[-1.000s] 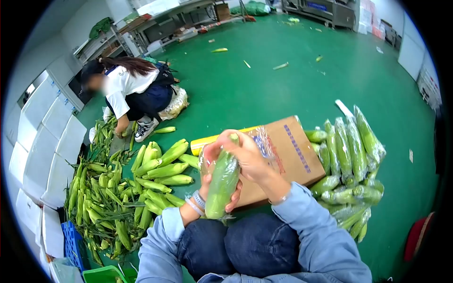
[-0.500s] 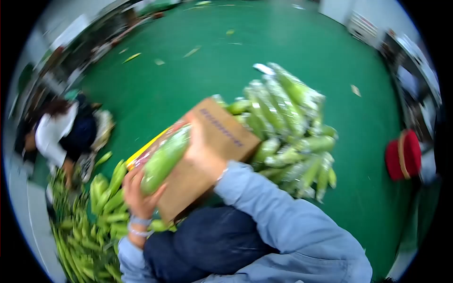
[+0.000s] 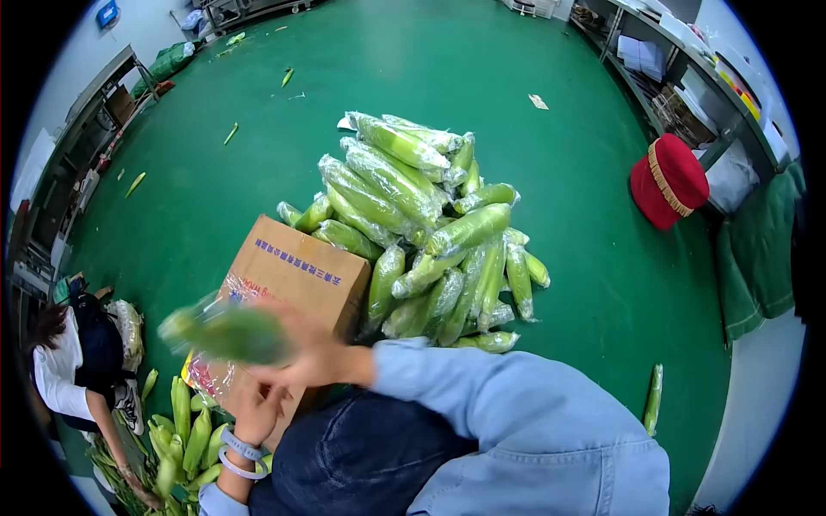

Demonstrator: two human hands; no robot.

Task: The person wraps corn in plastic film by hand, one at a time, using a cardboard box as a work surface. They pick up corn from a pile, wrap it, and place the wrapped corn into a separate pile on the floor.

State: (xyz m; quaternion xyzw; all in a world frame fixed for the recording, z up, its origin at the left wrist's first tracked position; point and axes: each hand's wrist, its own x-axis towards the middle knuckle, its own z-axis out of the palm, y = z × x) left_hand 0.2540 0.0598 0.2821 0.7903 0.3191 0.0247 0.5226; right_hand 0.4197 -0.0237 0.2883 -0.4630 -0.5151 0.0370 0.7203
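Corn ear (image 3: 228,334), green and smeared by motion blur, is lying crosswise above the left part of a cardboard carton (image 3: 292,279), its near end sitting in the right hand (image 3: 311,348). That hand is closing around the ear, though blur is softening its fingers so much that their exact placement is not showing. A filmy edge is trailing from the ear's far end; where film is stopping and husk is beginning, I cannot tell. Just below, the left hand (image 3: 258,413) is curling its fingers; whether they are pinching film or touching anything, I cannot tell. The hands, the ear and a dark-trousered knee (image 3: 361,451) are covering part of the carton, and its blue print is running too small to read here. Beyond its right side, film-wrapped ears (image 3: 422,224) are piling up, the upper ones hiding those beneath. At lower left, unwrapped ears (image 3: 196,443) are running partly out of view, and a crouching person (image 3: 62,374) is reaching down there, partly lost against the dark lens border.
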